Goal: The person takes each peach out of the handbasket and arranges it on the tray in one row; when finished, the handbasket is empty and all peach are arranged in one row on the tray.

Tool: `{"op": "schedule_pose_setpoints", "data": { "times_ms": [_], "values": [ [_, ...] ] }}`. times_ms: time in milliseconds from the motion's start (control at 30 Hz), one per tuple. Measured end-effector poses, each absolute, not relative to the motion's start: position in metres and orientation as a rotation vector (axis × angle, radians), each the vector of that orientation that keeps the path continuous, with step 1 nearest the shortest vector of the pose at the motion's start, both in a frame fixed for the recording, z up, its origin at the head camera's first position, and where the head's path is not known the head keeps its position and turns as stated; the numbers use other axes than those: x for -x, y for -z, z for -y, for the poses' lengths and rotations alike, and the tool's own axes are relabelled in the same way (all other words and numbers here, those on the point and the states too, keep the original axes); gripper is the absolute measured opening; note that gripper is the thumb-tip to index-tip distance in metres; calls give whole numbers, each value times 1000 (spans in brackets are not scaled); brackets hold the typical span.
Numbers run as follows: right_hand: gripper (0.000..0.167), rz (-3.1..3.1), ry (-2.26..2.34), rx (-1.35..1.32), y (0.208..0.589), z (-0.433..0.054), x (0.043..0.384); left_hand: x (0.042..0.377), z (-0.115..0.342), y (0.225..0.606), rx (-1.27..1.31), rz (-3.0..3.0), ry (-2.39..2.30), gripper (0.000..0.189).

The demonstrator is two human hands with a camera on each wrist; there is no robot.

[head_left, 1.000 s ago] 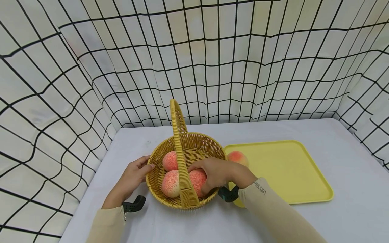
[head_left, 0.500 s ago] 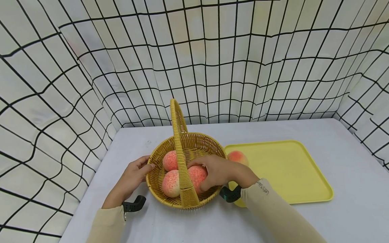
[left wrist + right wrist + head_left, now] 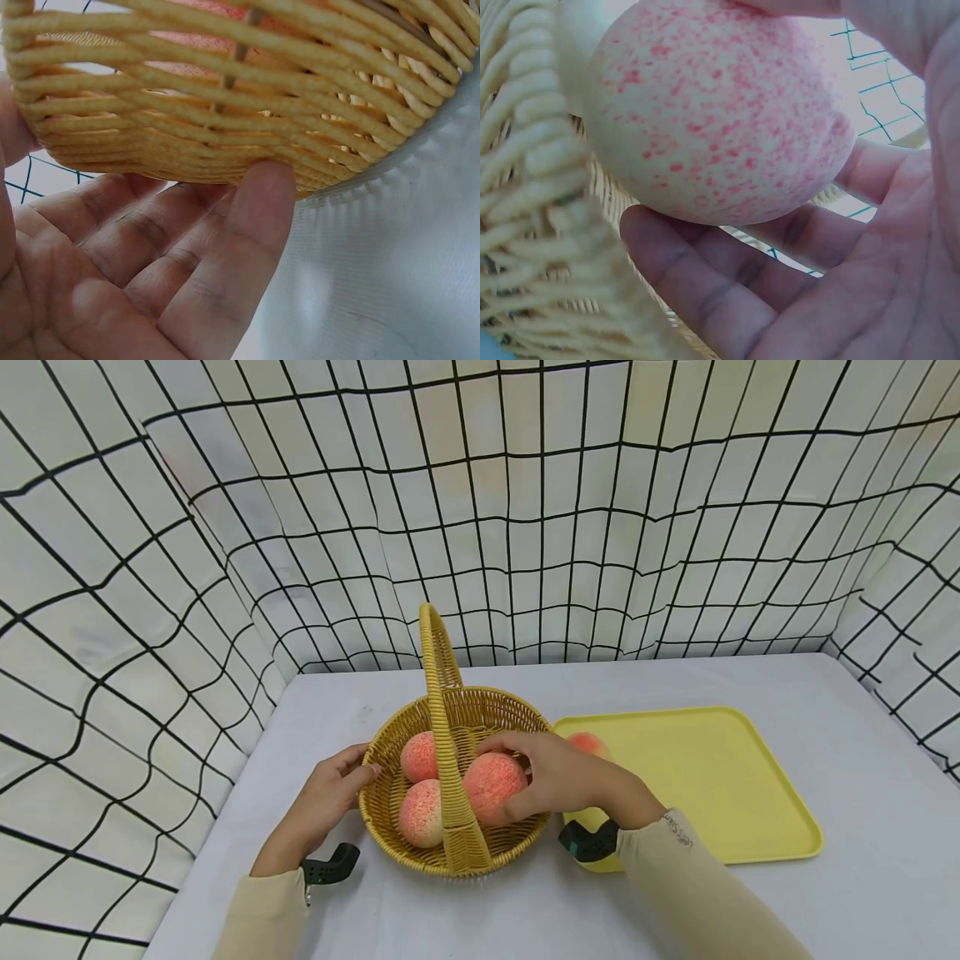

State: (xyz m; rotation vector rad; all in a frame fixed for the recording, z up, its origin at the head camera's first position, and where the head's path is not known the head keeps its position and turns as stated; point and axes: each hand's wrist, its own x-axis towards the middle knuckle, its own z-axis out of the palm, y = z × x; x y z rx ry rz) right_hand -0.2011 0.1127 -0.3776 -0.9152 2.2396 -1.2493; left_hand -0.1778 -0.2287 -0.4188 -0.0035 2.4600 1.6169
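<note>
A yellow wicker basket with a tall arched handle stands on the white cloth. Its left rim is held by my left hand, thumb over the edge and fingers against the woven outside wall. Inside the basket's right half, my right hand grips a pink-speckled peach; in the right wrist view, fingers and thumb are around this peach. Left of the handle lie two more peaches, one behind and one in front.
To the right lies a yellow tray. A peach rests on its left end, partly hidden by my right hand. Black netting over white cloth surrounds the table at the back and sides.
My right hand has lifted the gripped peach a little and shifted slightly right, covering more of the peach on the tray. My left hand and the basket have stayed put.
</note>
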Motion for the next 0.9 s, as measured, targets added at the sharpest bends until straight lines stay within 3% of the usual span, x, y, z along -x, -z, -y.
{"op": "schedule_pose_setpoints", "data": {
  "times_ms": [900],
  "values": [
    [67, -2245, 1699, 778, 370, -187, 199, 177, 228, 420, 7, -2461, -1606, 52]
  ]
}}
